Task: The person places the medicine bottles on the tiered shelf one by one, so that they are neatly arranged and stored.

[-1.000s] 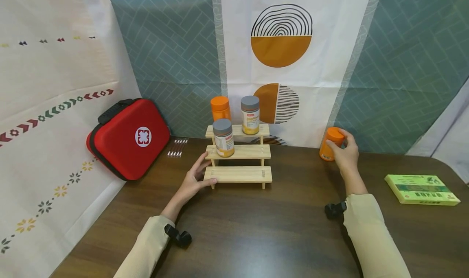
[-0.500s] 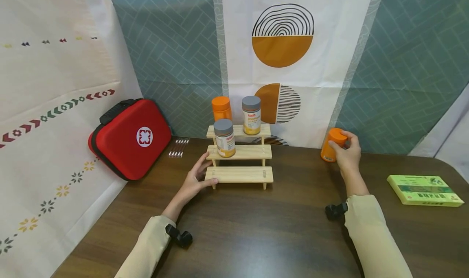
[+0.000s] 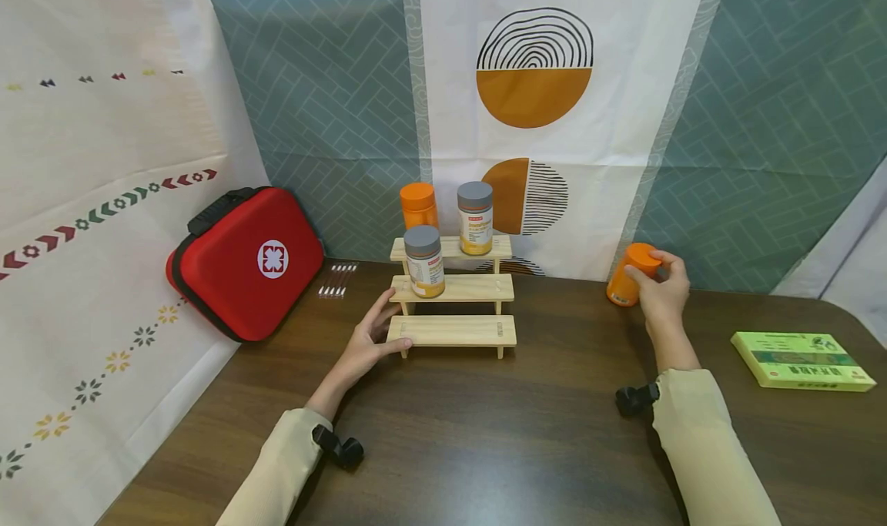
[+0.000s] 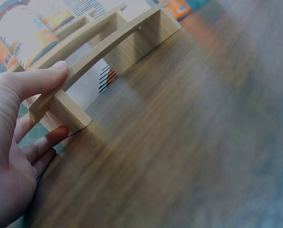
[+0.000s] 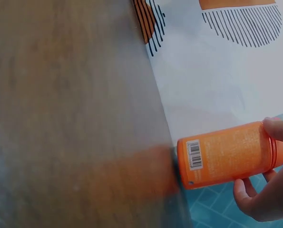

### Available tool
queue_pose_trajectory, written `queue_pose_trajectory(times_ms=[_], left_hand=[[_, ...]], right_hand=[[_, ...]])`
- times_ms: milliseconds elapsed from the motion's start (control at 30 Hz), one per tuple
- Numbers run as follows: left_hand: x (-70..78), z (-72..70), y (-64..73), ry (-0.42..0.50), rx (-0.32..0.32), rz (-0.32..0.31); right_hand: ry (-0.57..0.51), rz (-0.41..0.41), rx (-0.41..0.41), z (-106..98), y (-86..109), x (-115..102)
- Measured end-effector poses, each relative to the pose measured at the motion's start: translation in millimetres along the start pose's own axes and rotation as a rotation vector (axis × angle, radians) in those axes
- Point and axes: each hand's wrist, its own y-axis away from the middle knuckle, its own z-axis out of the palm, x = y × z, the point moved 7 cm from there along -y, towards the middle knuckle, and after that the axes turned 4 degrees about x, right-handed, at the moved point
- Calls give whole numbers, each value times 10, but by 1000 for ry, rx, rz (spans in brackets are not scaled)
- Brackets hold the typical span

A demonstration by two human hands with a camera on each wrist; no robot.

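Note:
My left hand grips the left end of a three-tier wooden display stand; in the left wrist view the thumb presses on the lowest shelf, with the other fingers beside its leg. On the middle shelf stands a grey-lidded jar. The top shelf carries another grey-lidded jar and an orange bottle. Off to the right, my right hand holds a second orange bottle around its capped upper end. This bottle leans slightly right, its base close to the tabletop, barcode showing in the right wrist view.
A red first-aid case leans at the back left, near a small pack of cotton swabs. A flat yellow-green box lies at the right of the brown table. Patterned cloth hangs close behind.
The right hand has shifted slightly right, tipping the top of its orange bottle that way. My left hand keeps its grip on the stand.

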Motion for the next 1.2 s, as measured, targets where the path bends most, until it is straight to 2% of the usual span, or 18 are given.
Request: queue_pose_trajectory(times_ms=[467,1200], left_hand=[[-12,-8,11,1,-1,-8],[-17,-2,-2,4,0,0]], right_hand=[[-155,-40,-4,34,63,-181],[-93,-122,-93,193,362,-545]])
